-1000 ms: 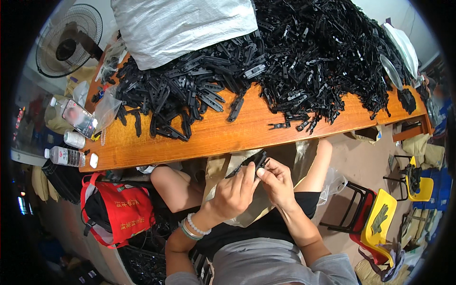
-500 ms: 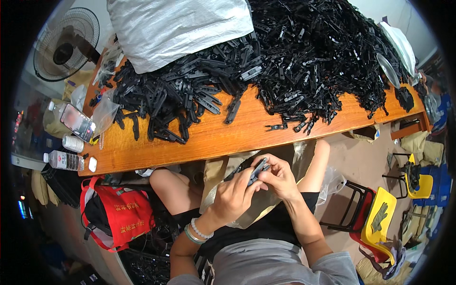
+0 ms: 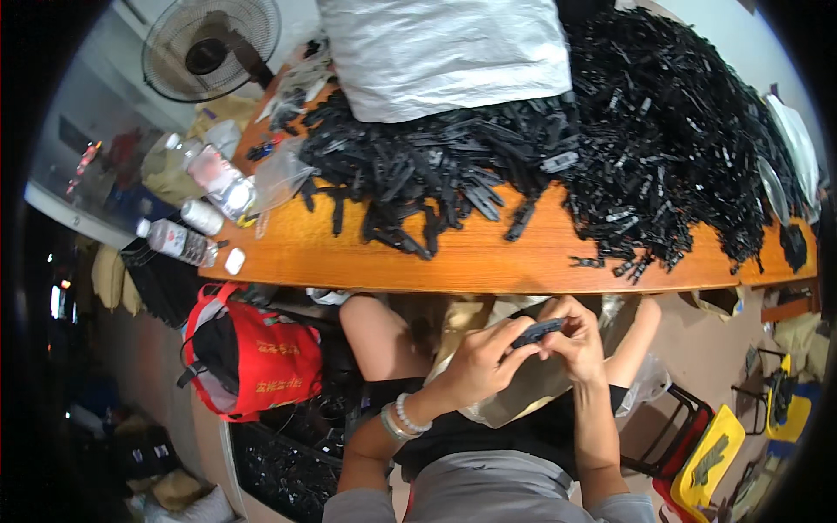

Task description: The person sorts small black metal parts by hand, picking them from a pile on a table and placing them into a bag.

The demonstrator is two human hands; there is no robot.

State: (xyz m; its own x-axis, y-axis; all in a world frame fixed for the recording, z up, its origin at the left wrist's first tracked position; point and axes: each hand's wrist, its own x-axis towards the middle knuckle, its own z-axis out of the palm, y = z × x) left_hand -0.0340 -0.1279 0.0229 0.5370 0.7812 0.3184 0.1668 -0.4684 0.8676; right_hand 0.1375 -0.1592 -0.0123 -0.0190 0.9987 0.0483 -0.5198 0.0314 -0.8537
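Over my lap, my left hand (image 3: 486, 361) and my right hand (image 3: 577, 342) come together on one small, long dark plastic part (image 3: 537, 332). Fingers of the left close round one end, while the right thumb and fingers pinch the other. What exactly the right fingertips press on is partly hidden. Beneath the hands, an opened tan sack (image 3: 514, 403) lies between my legs. Beyond the table's front edge, a heap of long dark plastic parts (image 3: 410, 166) spreads below a white woven sack (image 3: 449, 61).
A larger pile of small black clips (image 3: 671, 148) covers the right of the wooden table (image 3: 488, 266). Water bottles (image 3: 179, 242) and a phone (image 3: 228, 196) stand at the left. A red bag (image 3: 275, 366) sits lower left, a yellow chair (image 3: 711, 462) lower right, a fan (image 3: 209, 54) far left.
My view has swung left, so the table and piles appear further right. Both hands still hold the dark part, which now lies flatter and shows more of its length.
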